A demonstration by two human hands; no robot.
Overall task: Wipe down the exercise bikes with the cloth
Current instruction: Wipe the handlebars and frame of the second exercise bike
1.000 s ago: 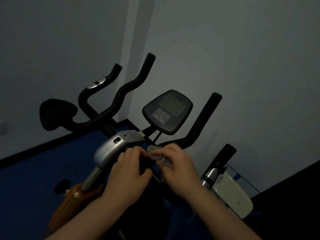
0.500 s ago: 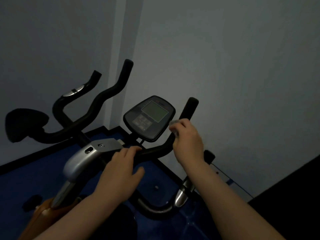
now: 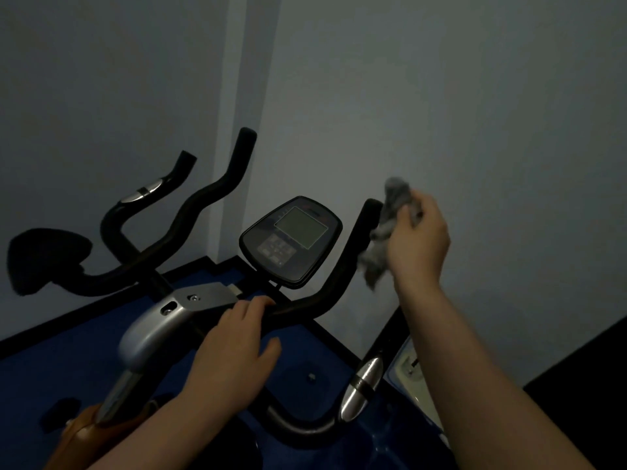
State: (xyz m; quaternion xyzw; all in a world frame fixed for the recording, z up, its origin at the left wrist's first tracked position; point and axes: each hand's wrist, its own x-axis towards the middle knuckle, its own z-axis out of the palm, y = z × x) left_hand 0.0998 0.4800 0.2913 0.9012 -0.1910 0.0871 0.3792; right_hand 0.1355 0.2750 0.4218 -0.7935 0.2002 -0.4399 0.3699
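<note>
An exercise bike stands in front of me with black handlebars (image 3: 200, 205) and a dark console (image 3: 291, 244) with a grey screen. My right hand (image 3: 419, 242) grips a crumpled grey cloth (image 3: 385, 232) beside the top end of the right handlebar grip (image 3: 359, 239); the cloth hangs against the grip. My left hand (image 3: 237, 344) is closed around the middle of the handlebar next to the silver stem housing (image 3: 152, 330).
A black saddle (image 3: 44, 259) of another bike is at the left. A silver pulse sensor (image 3: 361, 385) sits on the lower right grip. A white object (image 3: 412, 374) lies on the blue floor (image 3: 44, 368) at lower right. Grey walls close in behind.
My right hand has slid the cloth from the handlebar centre up the right grip to its tip. My left hand stays on the middle bar.
</note>
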